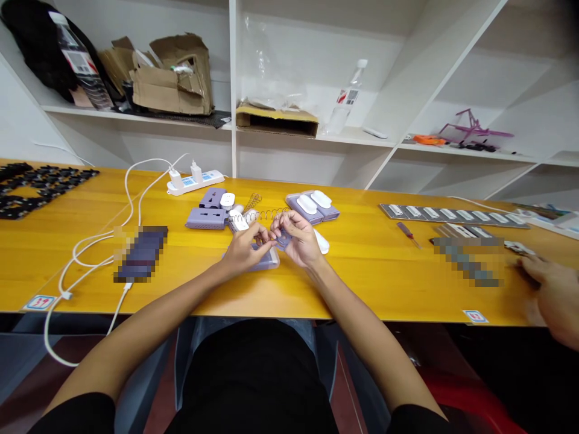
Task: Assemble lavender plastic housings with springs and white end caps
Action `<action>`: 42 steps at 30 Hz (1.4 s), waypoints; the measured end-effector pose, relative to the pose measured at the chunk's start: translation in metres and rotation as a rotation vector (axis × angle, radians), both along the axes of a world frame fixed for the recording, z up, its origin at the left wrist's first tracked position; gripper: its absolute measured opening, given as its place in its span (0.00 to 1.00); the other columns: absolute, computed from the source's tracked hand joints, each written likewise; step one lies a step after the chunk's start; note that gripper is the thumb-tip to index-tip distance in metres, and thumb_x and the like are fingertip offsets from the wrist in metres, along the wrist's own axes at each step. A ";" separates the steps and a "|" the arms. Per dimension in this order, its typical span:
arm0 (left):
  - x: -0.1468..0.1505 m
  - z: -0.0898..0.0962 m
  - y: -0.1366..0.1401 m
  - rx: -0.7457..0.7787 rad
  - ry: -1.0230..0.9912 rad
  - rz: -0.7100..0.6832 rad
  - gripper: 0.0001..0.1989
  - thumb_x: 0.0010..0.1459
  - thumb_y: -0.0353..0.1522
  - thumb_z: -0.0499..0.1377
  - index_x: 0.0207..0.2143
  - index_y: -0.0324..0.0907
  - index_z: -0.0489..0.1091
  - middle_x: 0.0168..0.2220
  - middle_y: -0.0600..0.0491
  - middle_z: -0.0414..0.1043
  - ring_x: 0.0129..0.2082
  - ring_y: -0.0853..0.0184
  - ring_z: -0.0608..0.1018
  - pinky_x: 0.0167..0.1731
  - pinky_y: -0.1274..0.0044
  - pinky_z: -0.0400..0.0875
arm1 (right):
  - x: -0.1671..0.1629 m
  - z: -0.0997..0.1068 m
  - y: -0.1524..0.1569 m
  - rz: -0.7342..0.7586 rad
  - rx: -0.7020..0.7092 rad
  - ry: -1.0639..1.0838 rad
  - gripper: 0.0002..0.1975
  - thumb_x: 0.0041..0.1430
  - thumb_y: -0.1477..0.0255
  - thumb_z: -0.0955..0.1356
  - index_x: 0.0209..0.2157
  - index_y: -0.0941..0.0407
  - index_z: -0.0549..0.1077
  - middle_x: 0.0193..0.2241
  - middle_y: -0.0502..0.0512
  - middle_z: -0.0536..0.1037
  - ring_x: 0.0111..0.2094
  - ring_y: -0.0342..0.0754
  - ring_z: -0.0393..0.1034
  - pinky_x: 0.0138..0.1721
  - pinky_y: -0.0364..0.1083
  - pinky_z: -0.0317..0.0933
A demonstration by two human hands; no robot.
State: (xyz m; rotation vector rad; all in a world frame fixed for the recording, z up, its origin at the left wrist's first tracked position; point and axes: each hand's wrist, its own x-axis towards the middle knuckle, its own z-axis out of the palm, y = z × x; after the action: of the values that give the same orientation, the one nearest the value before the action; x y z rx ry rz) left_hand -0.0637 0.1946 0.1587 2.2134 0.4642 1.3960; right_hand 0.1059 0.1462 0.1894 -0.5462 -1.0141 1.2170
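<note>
Close together over the table, my hands meet fingertip to fingertip. My right hand [302, 244] is closed on a small translucent purplish piece [283, 240]. The fingers of my left hand [244, 250] are pinched beside it; what they hold, if anything, is too small to make out. Below them lies a flat purple case [266, 260], partly hidden by my left hand. A thin dark coiled wire [257, 215] runs just behind my fingers. Purple socket blocks [205, 219] and a white plug piece [227, 200] lie to the left. Purple cases with white oval parts [332, 213] sit behind my right hand.
A white power strip [196, 182] with cables and a blurred phone [142, 254] are at left. On the right lie a screwdriver [408, 235] and a row of white parts on a strip [447, 215]. A co-worker's hand [558, 289] works at far right. Shelves stand behind.
</note>
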 end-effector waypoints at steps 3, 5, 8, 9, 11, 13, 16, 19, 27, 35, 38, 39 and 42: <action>0.000 0.000 0.000 -0.099 0.007 -0.027 0.14 0.62 0.36 0.71 0.37 0.44 0.68 0.32 0.55 0.77 0.30 0.69 0.79 0.35 0.76 0.76 | -0.002 -0.001 0.000 -0.009 0.004 -0.008 0.18 0.56 0.59 0.81 0.32 0.52 0.72 0.35 0.52 0.73 0.35 0.47 0.67 0.38 0.49 0.70; 0.000 -0.001 0.000 -0.187 0.011 -0.087 0.15 0.62 0.37 0.71 0.38 0.44 0.66 0.34 0.54 0.79 0.33 0.67 0.82 0.37 0.74 0.78 | -0.006 -0.001 0.001 -0.032 -0.004 -0.016 0.20 0.53 0.58 0.82 0.32 0.52 0.72 0.35 0.52 0.75 0.38 0.49 0.69 0.41 0.50 0.72; 0.000 -0.002 0.002 -0.292 -0.023 -0.170 0.16 0.63 0.36 0.70 0.39 0.45 0.64 0.36 0.51 0.81 0.36 0.65 0.84 0.40 0.73 0.80 | -0.009 -0.003 0.002 -0.066 -0.006 -0.020 0.20 0.51 0.58 0.83 0.32 0.51 0.73 0.35 0.52 0.77 0.40 0.51 0.71 0.44 0.51 0.73; 0.000 -0.002 0.003 -0.302 -0.040 -0.177 0.16 0.63 0.36 0.70 0.39 0.45 0.64 0.37 0.51 0.80 0.36 0.66 0.84 0.40 0.73 0.80 | -0.009 -0.003 0.003 -0.076 0.001 -0.014 0.19 0.52 0.59 0.83 0.32 0.51 0.73 0.35 0.52 0.77 0.41 0.51 0.72 0.45 0.52 0.73; 0.000 -0.002 0.004 -0.293 -0.065 -0.157 0.14 0.64 0.34 0.68 0.41 0.44 0.64 0.37 0.51 0.79 0.36 0.67 0.83 0.39 0.75 0.78 | -0.005 -0.002 0.005 -0.108 0.023 0.009 0.17 0.54 0.61 0.82 0.31 0.51 0.74 0.35 0.52 0.77 0.42 0.51 0.72 0.47 0.52 0.72; -0.001 -0.002 0.007 -0.263 -0.069 -0.115 0.11 0.66 0.33 0.66 0.45 0.44 0.66 0.38 0.51 0.77 0.38 0.68 0.82 0.37 0.78 0.76 | 0.003 0.000 0.006 -0.168 0.039 0.052 0.14 0.56 0.64 0.80 0.31 0.51 0.74 0.35 0.51 0.77 0.43 0.49 0.72 0.49 0.50 0.71; -0.003 -0.002 0.010 -0.213 -0.049 -0.069 0.13 0.68 0.31 0.63 0.54 0.44 0.69 0.39 0.51 0.75 0.39 0.67 0.80 0.35 0.79 0.74 | 0.019 0.005 0.007 -0.254 0.028 0.130 0.10 0.57 0.69 0.78 0.32 0.51 0.74 0.41 0.51 0.78 0.45 0.48 0.73 0.48 0.49 0.69; -0.005 -0.002 0.014 -0.155 -0.045 -0.033 0.17 0.69 0.30 0.60 0.59 0.43 0.72 0.39 0.50 0.73 0.38 0.67 0.78 0.34 0.79 0.74 | 0.032 0.011 0.007 -0.267 0.013 0.172 0.10 0.58 0.68 0.76 0.31 0.51 0.71 0.45 0.52 0.80 0.48 0.50 0.75 0.50 0.52 0.70; -0.006 -0.003 0.021 -0.138 -0.130 0.013 0.15 0.74 0.32 0.56 0.56 0.43 0.79 0.43 0.49 0.70 0.33 0.70 0.80 0.33 0.76 0.81 | 0.052 0.020 0.004 -0.221 -0.038 0.187 0.11 0.57 0.68 0.75 0.36 0.50 0.68 0.31 0.48 0.75 0.25 0.43 0.65 0.30 0.47 0.67; -0.006 0.004 0.013 -0.121 -0.166 -0.019 0.15 0.75 0.36 0.56 0.56 0.44 0.79 0.44 0.49 0.69 0.31 0.71 0.80 0.31 0.76 0.82 | 0.021 0.009 0.002 -0.105 -0.224 -0.183 0.22 0.50 0.63 0.82 0.43 0.54 0.75 0.24 0.44 0.73 0.17 0.35 0.47 0.18 0.40 0.37; -0.005 0.005 0.009 -0.119 -0.146 -0.055 0.13 0.74 0.37 0.59 0.54 0.44 0.79 0.43 0.49 0.70 0.30 0.71 0.79 0.31 0.75 0.81 | 0.009 0.003 0.003 -0.135 -0.190 -0.232 0.23 0.49 0.59 0.83 0.37 0.54 0.74 0.24 0.46 0.75 0.17 0.35 0.50 0.18 0.40 0.39; -0.004 0.005 0.008 -0.137 -0.144 -0.073 0.12 0.73 0.38 0.60 0.53 0.44 0.79 0.43 0.50 0.71 0.29 0.71 0.79 0.31 0.75 0.82 | 0.008 0.002 0.002 -0.140 -0.183 -0.248 0.23 0.48 0.58 0.83 0.36 0.54 0.74 0.23 0.46 0.74 0.17 0.35 0.51 0.18 0.40 0.40; -0.003 0.002 0.008 -0.247 -0.146 -0.142 0.11 0.70 0.38 0.65 0.49 0.42 0.77 0.37 0.53 0.73 0.27 0.70 0.80 0.28 0.76 0.81 | 0.012 0.001 0.001 -0.154 -0.178 -0.318 0.22 0.49 0.57 0.83 0.34 0.54 0.74 0.22 0.45 0.72 0.18 0.36 0.53 0.19 0.40 0.43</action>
State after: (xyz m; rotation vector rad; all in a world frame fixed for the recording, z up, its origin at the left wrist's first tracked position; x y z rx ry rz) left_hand -0.0663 0.2023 0.1610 1.8949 0.3964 1.3360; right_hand 0.1176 0.1474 0.1903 -0.9632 -1.1113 1.1093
